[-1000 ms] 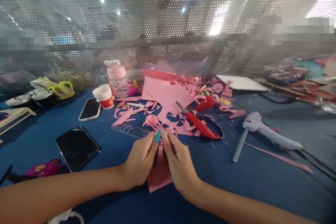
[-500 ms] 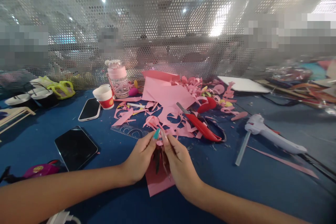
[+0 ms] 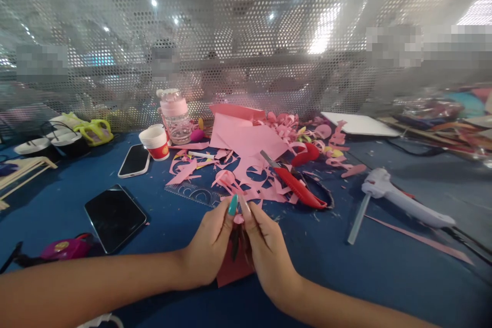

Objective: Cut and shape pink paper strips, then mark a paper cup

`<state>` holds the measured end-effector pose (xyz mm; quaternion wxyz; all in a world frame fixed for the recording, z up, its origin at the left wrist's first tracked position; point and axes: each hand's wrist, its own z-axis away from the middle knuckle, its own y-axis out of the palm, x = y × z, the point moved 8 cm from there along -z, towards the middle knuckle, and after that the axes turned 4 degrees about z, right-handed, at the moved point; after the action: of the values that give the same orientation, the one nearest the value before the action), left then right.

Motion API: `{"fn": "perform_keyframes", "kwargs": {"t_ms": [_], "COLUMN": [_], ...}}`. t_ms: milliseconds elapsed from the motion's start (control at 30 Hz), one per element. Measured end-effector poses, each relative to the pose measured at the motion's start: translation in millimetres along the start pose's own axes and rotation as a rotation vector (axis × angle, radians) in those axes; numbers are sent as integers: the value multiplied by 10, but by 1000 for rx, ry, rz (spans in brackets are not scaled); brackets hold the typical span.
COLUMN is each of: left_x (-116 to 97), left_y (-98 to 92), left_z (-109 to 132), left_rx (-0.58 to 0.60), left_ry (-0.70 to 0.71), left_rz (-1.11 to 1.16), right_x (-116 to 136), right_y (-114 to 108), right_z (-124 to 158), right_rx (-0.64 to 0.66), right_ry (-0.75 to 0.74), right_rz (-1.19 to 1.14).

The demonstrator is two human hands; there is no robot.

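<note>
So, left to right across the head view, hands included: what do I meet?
Purple-and-black object → flat black glossy-screened device → clear pink-banded bottle → left hand → small pink piece → right hand → white plastic glue gun.

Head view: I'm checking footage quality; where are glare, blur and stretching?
In the head view, bright glare speckles the perforated screen; at the head view's right edge, piled materials look smeared and stretched; at the head view's centre, the left hand and right hand look clearer.

small pink paper piece (image 3: 239,219) | partly hidden | pinched between fingers (image 3: 227,224)
</note>
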<state>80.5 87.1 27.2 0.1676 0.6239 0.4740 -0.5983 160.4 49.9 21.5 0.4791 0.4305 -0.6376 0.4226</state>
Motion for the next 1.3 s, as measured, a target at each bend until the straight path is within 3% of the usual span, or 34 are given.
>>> {"fn": "perform_keyframes", "kwargs": {"t_ms": [267,733,867,1000,1167,1300], "left_x": [-96,-96,-209,-312,-309,-273], "left_y": [31,13,-41,-54,-113,-202], "left_z": [15,2,5,10,-31,-80], "left_rx": [38,46,47,79,40,-23], "left_ry": [112,106,312,536,580,538], "left_rz": [-13,5,-121,-263,-278,-283], "right_x": [24,114,189,258,237,137], "right_y": [23,-8,-97,-106,-94,-186], "right_z": [37,6,-46,-61,-81,-166], "right_rx": [21,-2,-15,75,129,34], "right_ry": [-19,-114,-219,-384,-418,-285], "right_rz": [59,182,273,409,390,199]}}
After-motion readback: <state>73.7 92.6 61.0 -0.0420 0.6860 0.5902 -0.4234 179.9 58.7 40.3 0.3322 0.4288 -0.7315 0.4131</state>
